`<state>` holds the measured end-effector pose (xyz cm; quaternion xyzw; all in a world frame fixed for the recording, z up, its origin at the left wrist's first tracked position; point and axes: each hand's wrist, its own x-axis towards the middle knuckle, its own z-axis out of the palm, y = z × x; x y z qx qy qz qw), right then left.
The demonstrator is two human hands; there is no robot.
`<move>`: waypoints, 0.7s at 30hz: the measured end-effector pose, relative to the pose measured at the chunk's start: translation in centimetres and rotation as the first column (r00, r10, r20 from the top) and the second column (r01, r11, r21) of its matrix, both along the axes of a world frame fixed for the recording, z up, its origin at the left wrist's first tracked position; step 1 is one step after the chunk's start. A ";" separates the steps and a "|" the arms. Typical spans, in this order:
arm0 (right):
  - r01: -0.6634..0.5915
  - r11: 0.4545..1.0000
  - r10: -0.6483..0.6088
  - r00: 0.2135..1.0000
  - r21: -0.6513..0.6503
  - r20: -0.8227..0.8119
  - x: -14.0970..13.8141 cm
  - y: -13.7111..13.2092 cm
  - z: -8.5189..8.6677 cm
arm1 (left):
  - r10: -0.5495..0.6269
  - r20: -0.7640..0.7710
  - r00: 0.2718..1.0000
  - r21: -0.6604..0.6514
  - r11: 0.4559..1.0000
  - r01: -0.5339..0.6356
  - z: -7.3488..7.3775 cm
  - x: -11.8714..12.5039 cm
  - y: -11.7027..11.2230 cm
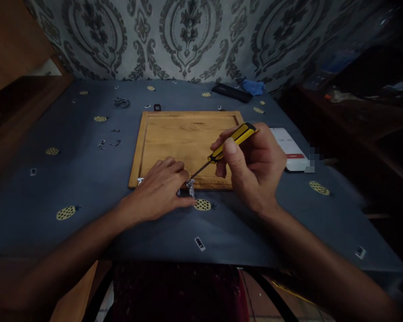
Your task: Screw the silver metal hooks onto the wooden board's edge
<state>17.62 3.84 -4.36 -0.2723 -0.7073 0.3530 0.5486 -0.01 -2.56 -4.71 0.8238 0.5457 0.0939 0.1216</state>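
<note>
The right hand [257, 167] grips one screwdriver [233, 142], tip at one metal fitting [191, 186] beside the left hand [161, 185], which rests, grip on the fitting indeterminable, over one wooden panel [177, 138].

The screwdriver [219, 153] has a yellow-and-black handle; the hinge [191, 188] is silvery, the wooden panel [174, 141] honey-brown. Yellow, black-spotted pineapples [66, 213] dot the blue-grey surface [87, 183]. Dark-grey medallions pattern the paler backdrop [151, 27].
</note>
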 end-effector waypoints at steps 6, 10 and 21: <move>-0.004 1.000 0.004 1.000 -0.011 0.011 0.0 -0.1 -0.1 | -0.020 -0.040 0.999 0.021 1.000 0.021 0.1 0.0 -0.1; -0.019 0.999 0.020 1.000 -0.038 0.018 0.0 -0.1 -0.3 | -0.021 -0.054 0.998 0.009 1.000 0.021 0.2 0.1 -0.1; -0.067 0.996 0.067 0.998 -0.051 0.008 0.1 -0.1 -0.3 | -0.021 -0.033 0.999 0.005 1.000 0.021 0.1 0.0 0.0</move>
